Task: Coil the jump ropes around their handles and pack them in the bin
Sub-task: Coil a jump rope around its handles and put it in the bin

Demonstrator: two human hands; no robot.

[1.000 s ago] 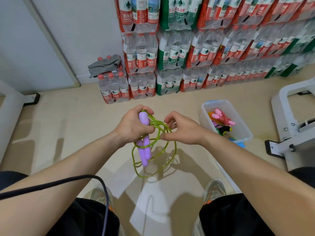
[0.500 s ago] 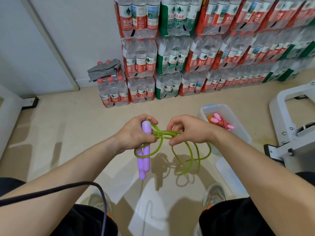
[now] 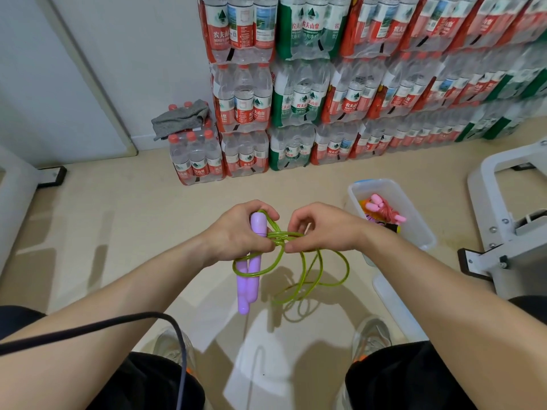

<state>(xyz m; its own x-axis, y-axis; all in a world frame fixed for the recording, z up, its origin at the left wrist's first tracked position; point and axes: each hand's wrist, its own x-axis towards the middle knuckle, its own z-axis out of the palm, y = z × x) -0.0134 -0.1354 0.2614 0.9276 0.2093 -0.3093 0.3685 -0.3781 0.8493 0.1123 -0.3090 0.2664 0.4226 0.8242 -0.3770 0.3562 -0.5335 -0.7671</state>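
Knees in black shorts [image 3: 414, 377] frame the bottom edge, with 2 pale sneakers [image 3: 371, 332] on the beige floor [image 3: 118, 232] between them. A thin black cable [image 3: 88, 328] crosses the left forearm.

Above the floor, the left hand [image 3: 236, 235] has its fingers wrapped round 2 smooth purple plastic jump-rope handles [image 3: 250, 279]. They are held side by side and roughly upright, and their lower ends hang below the fist. The translucent green plastic rope [image 3: 310, 273] crosses the handles at the fist, and loose loops dangle to the right. The right hand [image 3: 322, 229] pinches the rope strands between thumb and curled fingers, just beside the left hand.

Beyond the right wrist, a clear rectangular plastic bin [image 3: 420, 229] stands on the floor. It holds a coiled pink jump rope [image 3: 381, 210] on top of other coloured items. To its right is a white metal frame [image 3: 509, 226].

Against the far wall, shrink-wrapped packs of water bottles [image 3: 296, 99] are stacked, and a crumpled grey cloth [image 3: 180, 118] lies on the lowest pack at the left.
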